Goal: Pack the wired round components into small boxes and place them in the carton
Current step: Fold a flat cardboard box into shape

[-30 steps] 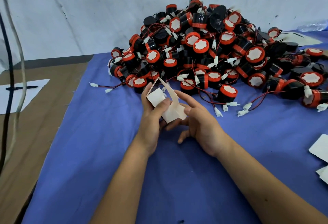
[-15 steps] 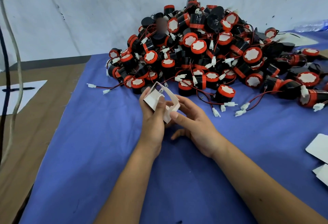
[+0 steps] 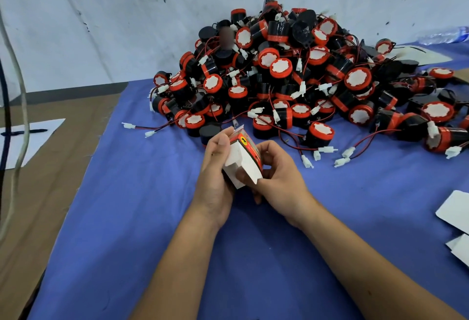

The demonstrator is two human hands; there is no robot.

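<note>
A small cardboard box (image 3: 243, 161), white inside with a red printed face, is held between both hands above the blue cloth. My left hand (image 3: 215, 175) grips its left side, thumb on the top flap. My right hand (image 3: 276, 175) holds its right side with curled fingers. Its white flaps hang open toward me. Behind the hands lies a big pile of round black-and-red wired components (image 3: 291, 78) with white connectors. The nearest component (image 3: 320, 134) sits just right of the box. No carton is in view.
The blue cloth (image 3: 142, 218) covers the table. Flat white box blanks (image 3: 456, 212) lie at the right edge. Brown cardboard (image 3: 50, 167) with a white sheet and pen (image 3: 28, 132) sits left. Cables (image 3: 15, 91) hang at far left. A white wall stands behind.
The box has been turned in my hands: its red printed face now shows and it stands more upright. Both hands have shifted slightly toward me with it.
</note>
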